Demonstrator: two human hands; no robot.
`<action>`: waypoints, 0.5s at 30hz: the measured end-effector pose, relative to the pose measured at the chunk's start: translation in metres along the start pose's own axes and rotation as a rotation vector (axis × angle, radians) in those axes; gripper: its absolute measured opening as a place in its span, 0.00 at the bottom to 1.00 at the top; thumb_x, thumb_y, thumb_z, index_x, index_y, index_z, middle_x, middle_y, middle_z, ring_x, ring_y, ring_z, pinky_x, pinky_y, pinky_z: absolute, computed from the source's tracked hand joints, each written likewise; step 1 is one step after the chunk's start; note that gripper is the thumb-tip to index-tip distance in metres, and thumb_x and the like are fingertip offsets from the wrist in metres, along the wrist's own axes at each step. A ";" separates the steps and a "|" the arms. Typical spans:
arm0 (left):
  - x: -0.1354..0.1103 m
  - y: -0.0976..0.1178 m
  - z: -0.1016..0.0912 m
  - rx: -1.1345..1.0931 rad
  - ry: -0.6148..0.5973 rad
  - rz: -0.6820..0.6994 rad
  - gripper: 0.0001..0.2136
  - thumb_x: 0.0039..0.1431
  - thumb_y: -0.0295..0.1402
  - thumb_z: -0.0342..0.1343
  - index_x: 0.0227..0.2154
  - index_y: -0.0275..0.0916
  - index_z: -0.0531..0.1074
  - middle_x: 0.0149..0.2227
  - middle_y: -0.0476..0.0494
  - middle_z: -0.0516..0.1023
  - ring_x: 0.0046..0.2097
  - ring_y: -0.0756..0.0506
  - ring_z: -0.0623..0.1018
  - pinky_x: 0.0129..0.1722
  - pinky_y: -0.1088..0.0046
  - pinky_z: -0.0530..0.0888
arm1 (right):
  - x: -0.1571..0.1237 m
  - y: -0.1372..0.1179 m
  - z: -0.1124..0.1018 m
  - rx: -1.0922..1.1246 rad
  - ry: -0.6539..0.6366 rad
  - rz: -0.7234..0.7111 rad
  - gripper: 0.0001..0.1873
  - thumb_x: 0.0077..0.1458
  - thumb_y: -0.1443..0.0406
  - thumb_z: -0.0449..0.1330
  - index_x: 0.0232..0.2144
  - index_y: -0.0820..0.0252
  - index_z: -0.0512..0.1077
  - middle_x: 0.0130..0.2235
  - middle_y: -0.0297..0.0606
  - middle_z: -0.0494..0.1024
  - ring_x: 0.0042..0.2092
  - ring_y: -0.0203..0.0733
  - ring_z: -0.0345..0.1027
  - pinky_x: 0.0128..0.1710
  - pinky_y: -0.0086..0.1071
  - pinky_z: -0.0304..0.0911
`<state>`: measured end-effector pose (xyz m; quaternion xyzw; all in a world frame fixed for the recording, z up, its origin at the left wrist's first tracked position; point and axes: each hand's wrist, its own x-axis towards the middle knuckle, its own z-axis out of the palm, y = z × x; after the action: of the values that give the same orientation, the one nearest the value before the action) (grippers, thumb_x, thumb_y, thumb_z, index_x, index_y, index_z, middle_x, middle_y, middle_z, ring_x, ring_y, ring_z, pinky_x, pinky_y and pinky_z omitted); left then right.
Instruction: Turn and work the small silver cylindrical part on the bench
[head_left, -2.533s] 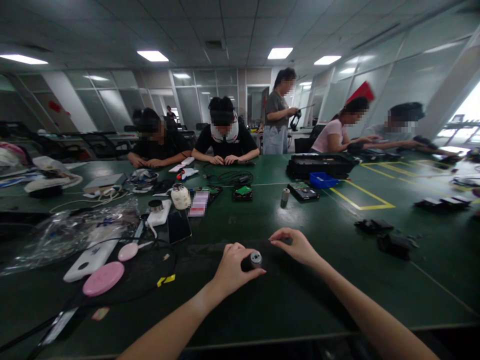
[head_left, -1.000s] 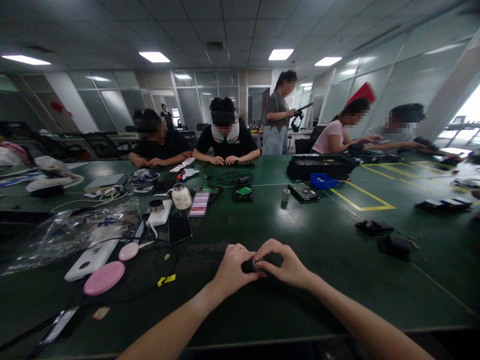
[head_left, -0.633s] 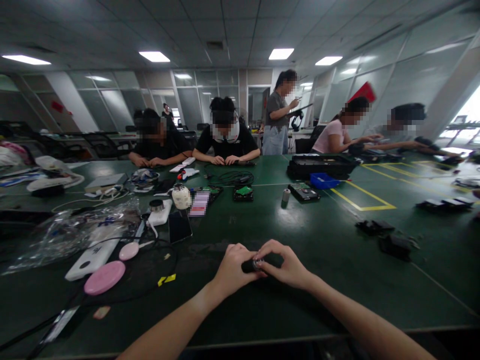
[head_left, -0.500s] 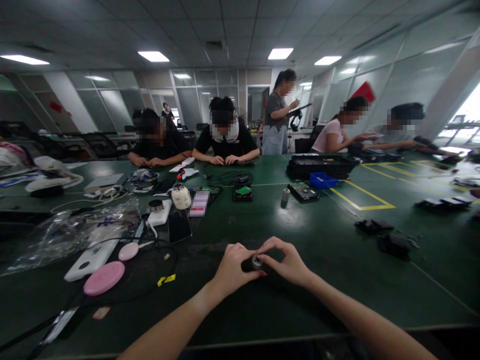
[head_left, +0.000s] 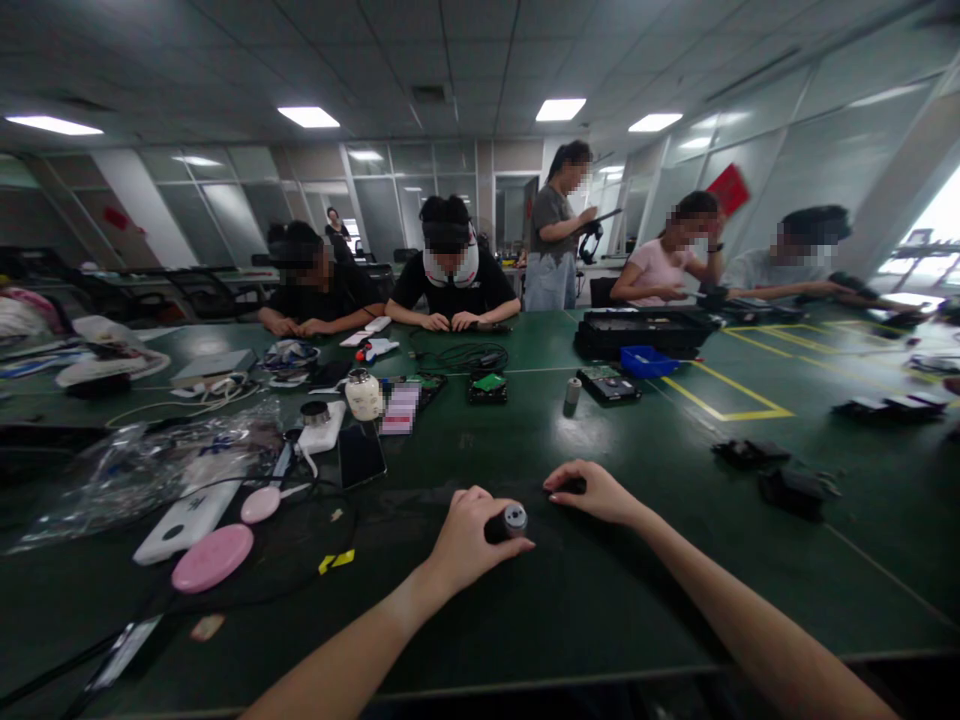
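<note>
My left hand (head_left: 471,532) is closed around a short black cylinder (head_left: 495,526). The cylinder's silver end face (head_left: 515,519), with small dark holes in it, points up and to the right. To the right and a little farther off, my right hand (head_left: 594,490) is apart from the cylinder, close to the tabletop. Its thumb and fingers are curled together at a dark patch, and what they hold, if anything, is not clear. A small silver-grey cylinder (head_left: 572,391) stands upright beyond my hands.
Hard drives (head_left: 609,384) and a blue tray (head_left: 648,361) lie beyond on the green table (head_left: 645,620). At left are a phone (head_left: 361,455), a pink disc (head_left: 213,558), a white power bank (head_left: 187,522), cables and clear plastic (head_left: 150,470). Black parts (head_left: 791,490) lie right. Co-workers sit opposite.
My right hand has come off the cylinder's end and moved right and away from me. My left hand keeps holding the cylinder, whose silver end is now uncovered.
</note>
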<state>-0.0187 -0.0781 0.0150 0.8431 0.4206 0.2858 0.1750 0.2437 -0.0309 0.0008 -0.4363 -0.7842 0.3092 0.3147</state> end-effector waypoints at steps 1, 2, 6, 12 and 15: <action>0.000 0.000 0.000 0.003 0.001 -0.002 0.20 0.48 0.48 0.65 0.43 0.46 0.77 0.38 0.45 0.79 0.41 0.40 0.73 0.43 0.62 0.66 | 0.000 0.000 -0.001 -0.032 -0.009 -0.011 0.12 0.49 0.63 0.66 0.38 0.59 0.77 0.40 0.39 0.81 0.43 0.45 0.75 0.48 0.41 0.67; 0.000 0.000 0.000 0.005 0.004 -0.003 0.20 0.48 0.48 0.65 0.43 0.46 0.77 0.38 0.45 0.79 0.41 0.40 0.73 0.43 0.62 0.66 | -0.001 0.000 -0.002 -0.062 -0.011 -0.019 0.12 0.48 0.63 0.66 0.38 0.58 0.77 0.40 0.38 0.80 0.44 0.46 0.74 0.49 0.41 0.66; -0.001 -0.001 0.001 0.014 0.001 0.017 0.20 0.49 0.48 0.64 0.43 0.46 0.76 0.39 0.45 0.79 0.42 0.40 0.73 0.45 0.62 0.65 | -0.001 0.000 -0.004 -0.073 -0.022 -0.023 0.11 0.49 0.63 0.66 0.38 0.58 0.77 0.39 0.37 0.81 0.42 0.44 0.75 0.47 0.38 0.67; -0.002 -0.005 0.005 0.028 -0.006 0.017 0.21 0.49 0.49 0.64 0.44 0.47 0.76 0.41 0.45 0.79 0.43 0.40 0.72 0.45 0.62 0.65 | 0.001 0.000 0.004 -0.066 0.061 -0.002 0.08 0.50 0.62 0.65 0.33 0.59 0.78 0.35 0.37 0.81 0.38 0.44 0.75 0.43 0.37 0.68; -0.002 -0.008 0.008 0.023 0.007 0.033 0.21 0.49 0.49 0.64 0.44 0.46 0.76 0.41 0.46 0.79 0.43 0.41 0.72 0.46 0.62 0.64 | -0.001 -0.009 0.015 -0.012 0.225 -0.052 0.08 0.52 0.61 0.64 0.33 0.59 0.78 0.36 0.37 0.81 0.40 0.44 0.75 0.45 0.39 0.67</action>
<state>-0.0193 -0.0753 0.0044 0.8509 0.4103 0.2869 0.1593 0.2281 -0.0393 -0.0020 -0.4495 -0.7569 0.2453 0.4061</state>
